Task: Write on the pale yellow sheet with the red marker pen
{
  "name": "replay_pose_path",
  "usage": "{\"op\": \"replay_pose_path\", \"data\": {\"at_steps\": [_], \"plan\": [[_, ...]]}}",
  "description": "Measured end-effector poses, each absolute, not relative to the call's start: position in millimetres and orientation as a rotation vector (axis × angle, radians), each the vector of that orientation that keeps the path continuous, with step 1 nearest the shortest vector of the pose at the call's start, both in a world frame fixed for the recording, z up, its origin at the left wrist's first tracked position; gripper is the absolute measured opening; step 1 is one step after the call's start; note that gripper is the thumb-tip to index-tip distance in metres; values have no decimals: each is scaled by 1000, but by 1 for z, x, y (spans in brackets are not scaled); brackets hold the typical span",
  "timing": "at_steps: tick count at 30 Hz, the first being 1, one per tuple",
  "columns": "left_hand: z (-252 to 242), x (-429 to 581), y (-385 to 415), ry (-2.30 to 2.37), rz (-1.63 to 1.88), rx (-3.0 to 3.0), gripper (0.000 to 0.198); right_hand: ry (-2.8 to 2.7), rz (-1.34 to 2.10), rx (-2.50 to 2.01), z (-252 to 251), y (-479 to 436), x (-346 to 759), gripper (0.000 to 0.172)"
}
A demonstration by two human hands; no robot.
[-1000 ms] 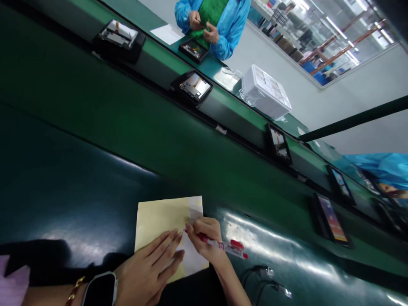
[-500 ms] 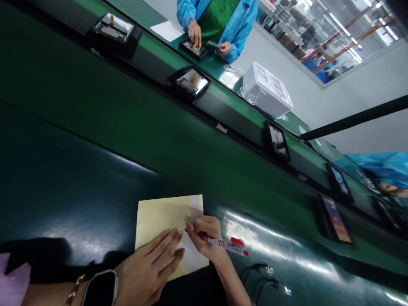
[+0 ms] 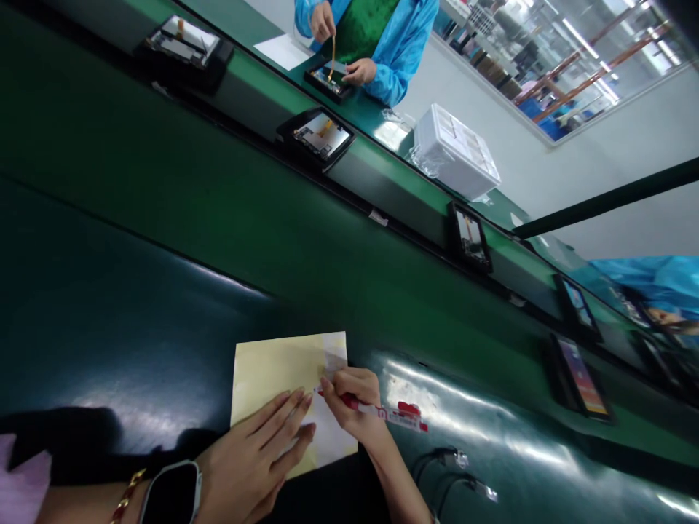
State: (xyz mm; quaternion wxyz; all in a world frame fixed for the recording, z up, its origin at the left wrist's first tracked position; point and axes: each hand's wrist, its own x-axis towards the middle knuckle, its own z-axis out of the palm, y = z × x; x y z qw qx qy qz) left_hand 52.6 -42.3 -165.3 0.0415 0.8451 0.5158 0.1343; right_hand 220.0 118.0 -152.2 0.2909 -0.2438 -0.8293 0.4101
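Observation:
A yellowish sheet of paper [image 3: 278, 364] with a pale strip along its right side lies at the near edge of the green table. My left hand [image 3: 267, 444] rests flat on its lower left part, fingers stretched out. In my right hand [image 3: 352, 404] is a red and white pen [image 3: 401, 416], pinched near the tip, which points at the pale strip. Whether the tip touches the paper is hard to tell. A smartwatch [image 3: 172, 495] and a bracelet are on my left wrist.
Two cable ends [image 3: 464, 477] lie right of my forearm. Beyond, a conveyor line carries several opened devices [image 3: 323, 137] and a lit-screen device [image 3: 584, 378]. Across it, a co-worker in blue [image 3: 409, 51] handles an opened device beside a white box [image 3: 456, 153]. Another person [image 3: 660, 284] sits far right.
My right hand and pen have shifted very slightly; my left hand stays put. Across the line, the co-worker's hand has risen, lifting an orange strip from the device. Belt devices have shifted slightly in view.

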Motion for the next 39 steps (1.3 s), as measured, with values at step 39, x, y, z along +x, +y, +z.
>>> {"op": "replay_pose_path", "data": {"at_steps": [39], "plan": [[-165, 53, -41, 1544, 424, 2597, 65, -2203, 1128, -642, -151, 119, 219, 48]]}}
